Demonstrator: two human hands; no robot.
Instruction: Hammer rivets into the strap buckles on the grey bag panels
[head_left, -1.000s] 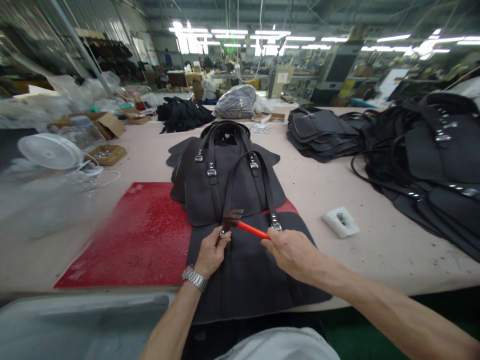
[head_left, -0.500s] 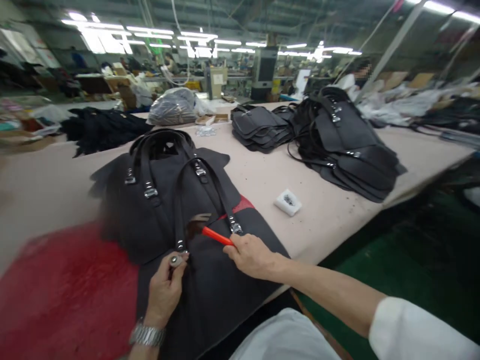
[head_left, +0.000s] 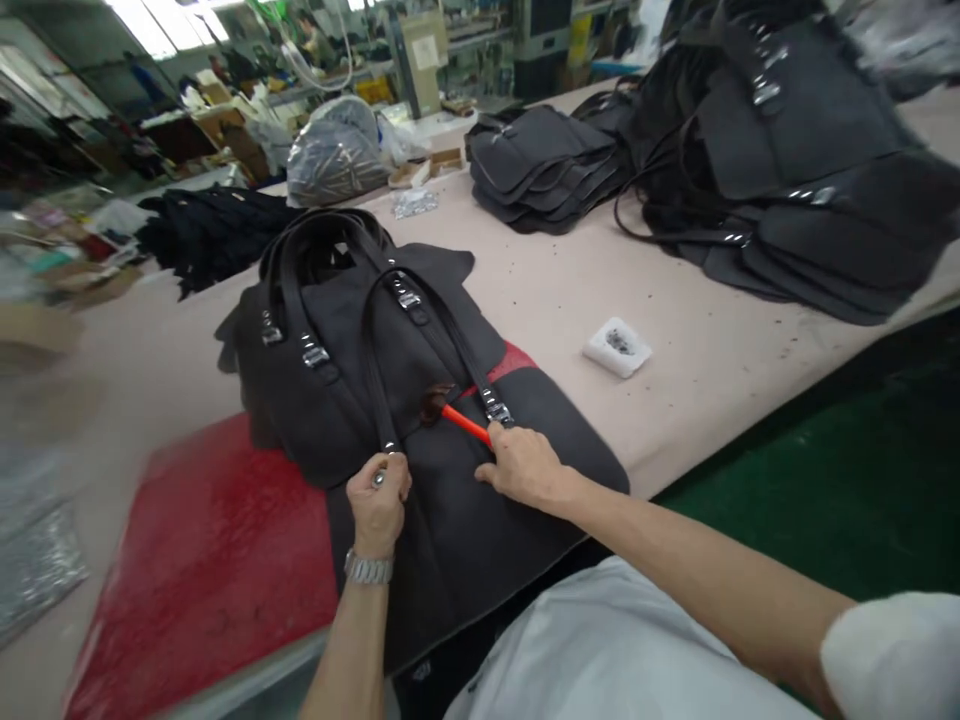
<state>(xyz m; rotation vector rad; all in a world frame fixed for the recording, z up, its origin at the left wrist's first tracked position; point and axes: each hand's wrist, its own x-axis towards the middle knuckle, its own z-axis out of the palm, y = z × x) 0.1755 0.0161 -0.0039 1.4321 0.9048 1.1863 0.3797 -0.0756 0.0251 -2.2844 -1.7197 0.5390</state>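
My right hand (head_left: 529,465) is closed round the orange handle of a hammer (head_left: 466,424), whose dark head lies low over the black leather. A small metal rod, perhaps a setting punch (head_left: 379,478), shows its round end from my closed left hand (head_left: 380,500). That fist rests at the lower end of a strap handle (head_left: 375,390), hiding the fitting there. The handle's other end carries a shiny metal buckle (head_left: 496,408) near my right hand. Beneath both hands lies a black leather bag panel (head_left: 480,540), partly over a red board (head_left: 217,560).
More black panels with handles (head_left: 300,300) lie just beyond. A white box (head_left: 617,346) of small dark pieces stands to the right on the pale table (head_left: 555,290). Stacked panels (head_left: 540,165) and a larger pile (head_left: 810,210) lie farther back. Clear plastic bags (head_left: 37,560) are at left.
The camera view has tilted downward and shifted left. The hammer head has moved away from my left hand, rightward. My left hand has closed more tightly round the metal rod.
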